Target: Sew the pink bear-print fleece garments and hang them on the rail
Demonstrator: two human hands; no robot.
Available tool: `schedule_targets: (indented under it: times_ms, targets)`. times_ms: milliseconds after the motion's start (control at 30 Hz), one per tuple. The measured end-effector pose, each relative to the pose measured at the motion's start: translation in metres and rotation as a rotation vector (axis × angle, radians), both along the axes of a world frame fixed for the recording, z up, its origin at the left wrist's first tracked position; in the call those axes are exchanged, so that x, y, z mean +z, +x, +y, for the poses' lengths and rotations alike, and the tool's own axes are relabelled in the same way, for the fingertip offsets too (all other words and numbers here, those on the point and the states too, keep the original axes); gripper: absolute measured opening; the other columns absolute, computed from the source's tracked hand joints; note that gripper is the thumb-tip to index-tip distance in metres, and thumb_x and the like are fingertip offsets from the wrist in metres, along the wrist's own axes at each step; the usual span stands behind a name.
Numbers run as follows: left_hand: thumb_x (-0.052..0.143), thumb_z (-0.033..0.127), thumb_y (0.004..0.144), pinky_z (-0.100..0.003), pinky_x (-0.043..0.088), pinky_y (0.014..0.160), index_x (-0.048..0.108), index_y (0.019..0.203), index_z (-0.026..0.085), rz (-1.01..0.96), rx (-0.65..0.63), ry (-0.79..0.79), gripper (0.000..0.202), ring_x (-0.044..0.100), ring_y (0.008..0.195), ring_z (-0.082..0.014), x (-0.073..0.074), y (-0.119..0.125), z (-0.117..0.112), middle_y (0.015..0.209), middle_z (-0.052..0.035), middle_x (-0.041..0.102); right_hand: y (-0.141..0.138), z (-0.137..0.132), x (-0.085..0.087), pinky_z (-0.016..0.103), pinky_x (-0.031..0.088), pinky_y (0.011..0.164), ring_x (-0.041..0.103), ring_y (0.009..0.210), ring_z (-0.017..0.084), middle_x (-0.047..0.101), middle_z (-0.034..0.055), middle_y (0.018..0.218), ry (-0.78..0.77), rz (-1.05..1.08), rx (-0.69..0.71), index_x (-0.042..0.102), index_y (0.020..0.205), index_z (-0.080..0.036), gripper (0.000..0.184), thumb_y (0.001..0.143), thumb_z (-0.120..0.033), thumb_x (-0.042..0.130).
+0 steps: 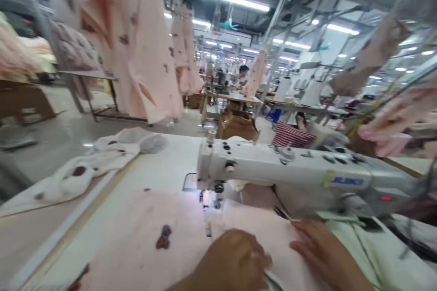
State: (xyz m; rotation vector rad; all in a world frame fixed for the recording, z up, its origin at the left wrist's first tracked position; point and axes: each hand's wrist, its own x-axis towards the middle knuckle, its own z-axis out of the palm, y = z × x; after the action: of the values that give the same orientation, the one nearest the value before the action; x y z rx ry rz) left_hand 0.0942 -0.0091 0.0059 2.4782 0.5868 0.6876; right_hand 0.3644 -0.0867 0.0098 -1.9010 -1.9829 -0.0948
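Left hand [230, 259] and right hand [327, 252] touch pink fabric [143, 241].

Blue lettering reading "JUKI" [347, 181] stands on the arm of the white industrial sewing machine [273, 163].

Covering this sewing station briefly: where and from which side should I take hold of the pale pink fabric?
Take the near part from the front, fingers on top, where the left hand and right hand already rest. The pale pink fabric lies flat on the white sewing table, and its far part reaches the needle of the Juki sewing machine, so the near part is best to grip.
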Motion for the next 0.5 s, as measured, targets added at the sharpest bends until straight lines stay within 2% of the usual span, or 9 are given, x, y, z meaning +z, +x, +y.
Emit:
schedule_targets:
  times_ms: [67, 133, 267, 333, 433, 500]
  targets:
    - [0.049, 0.027, 0.089, -0.036, 0.044, 0.089, 0.058, 0.109, 0.019, 0.155, -0.020, -0.031, 0.023, 0.055, 0.098, -0.0205, -0.003, 0.025, 0.007, 0.104, -0.0079, 0.061, 0.002, 0.001, -0.003, 0.034, 0.053, 0.076, 0.063, 0.085, 0.020, 0.067, 0.0037, 0.089, -0.054, 0.017, -0.055, 0.064, 0.097, -0.023, 0.025, 0.076, -0.035, 0.061]
    - [0.044, 0.024, 0.090, -0.037, 0.044, 0.086, 0.057, 0.110, 0.016, 0.276, 0.063, -0.064, 0.025, 0.054, 0.097, -0.0223, -0.003, 0.039, 0.021, 0.103, -0.0090, 0.060, 0.002, 0.007, -0.005, 0.031, 0.053, 0.068, 0.063, 0.076, 0.019, 0.065, 0.0025, 0.079, -0.056, 0.033, -0.116, 0.064, 0.098, -0.021, 0.025, 0.077, -0.034, 0.061]
    - [0.063, 0.032, 0.079, -0.043, 0.043, 0.082, 0.060, 0.103, 0.014, 0.345, 0.109, -0.046, 0.030, 0.052, 0.099, -0.0295, -0.002, 0.048, 0.039, 0.105, -0.0122, 0.058, 0.005, 0.012, -0.006, 0.028, 0.051, 0.057, 0.062, 0.063, 0.017, 0.062, 0.0004, 0.066, -0.062, 0.087, -0.151, 0.066, 0.078, -0.022, 0.015, 0.078, -0.035, 0.058]
    - [0.069, 0.032, 0.074, -0.046, 0.040, 0.085, 0.060, 0.103, 0.015, 0.371, 0.089, -0.022, 0.034, 0.050, 0.103, -0.0317, -0.004, 0.051, 0.038, 0.110, -0.0131, 0.056, 0.008, 0.010, -0.005, 0.028, 0.051, 0.061, 0.063, 0.067, 0.017, 0.064, 0.0010, 0.069, -0.041, 0.114, -0.133, 0.064, 0.073, -0.023, 0.022, 0.081, -0.039, 0.052]
    - [0.069, 0.030, 0.074, -0.044, 0.031, 0.097, 0.051, 0.118, 0.019, 0.320, -0.002, 0.051, 0.049, 0.041, 0.117, -0.0289, -0.008, 0.053, 0.031, 0.127, -0.0109, 0.048, 0.010, 0.006, -0.002, 0.027, 0.051, 0.062, 0.064, 0.069, 0.017, 0.065, 0.0019, 0.071, 0.013, 0.145, -0.095, 0.061, 0.071, -0.024, 0.033, 0.085, -0.048, 0.042]
    - [0.068, 0.030, 0.075, -0.042, 0.025, 0.102, 0.044, 0.125, 0.018, 0.237, -0.074, 0.118, 0.057, 0.037, 0.122, -0.0269, -0.009, 0.053, 0.027, 0.131, -0.0109, 0.046, 0.008, 0.004, -0.001, 0.025, 0.052, 0.058, 0.064, 0.065, 0.016, 0.066, 0.0014, 0.069, 0.045, 0.178, -0.058, 0.059, 0.072, -0.025, 0.038, 0.085, -0.053, 0.038]
